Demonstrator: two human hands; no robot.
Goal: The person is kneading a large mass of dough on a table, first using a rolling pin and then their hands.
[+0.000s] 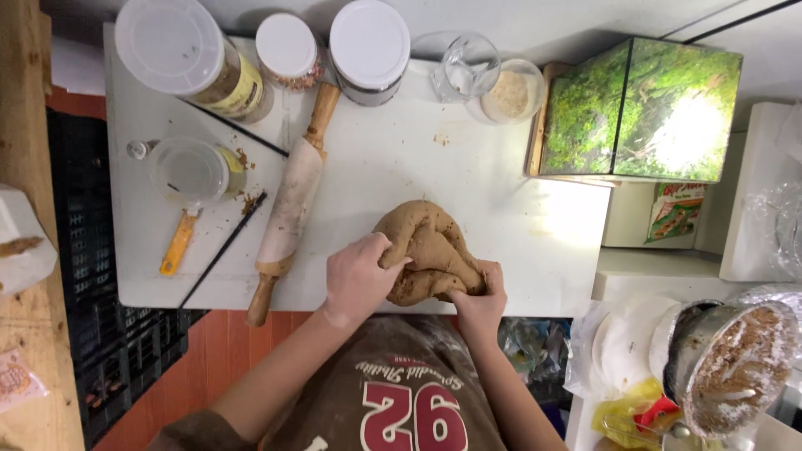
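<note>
Dough (426, 250): brown, folded lump, sits at near edge of white tabletop (393, 159), approx. centre of view. Left hand (359, 280): grip closed over dough's left flank, fingers dug into a fold. Right hand (480, 296): grip clamped on dough's near-right corner; fingertips hidden under the lump. Underside of dough not visible.

Rolling pin (292, 196): wooden, flour-coated, lies diagonally just left of dough, near handle overhangs tabletop edge. Beyond it: clear measuring cup (190, 171), orange-handled tool (180, 242), thin dark stick (221, 250); tool head hidden under the cup. Far edge: three white-lidded jars (288, 46), contents mostly obscured by lids, and a glass jar (511, 90) holding pale powder.

Right of tabletop: glass box of green moss (639, 108), strong glare on its right face. Lower right: metal bowl (735, 367) with brown residue, partly cut off by frame. Floor: red tile, black crate (92, 334) at left.
</note>
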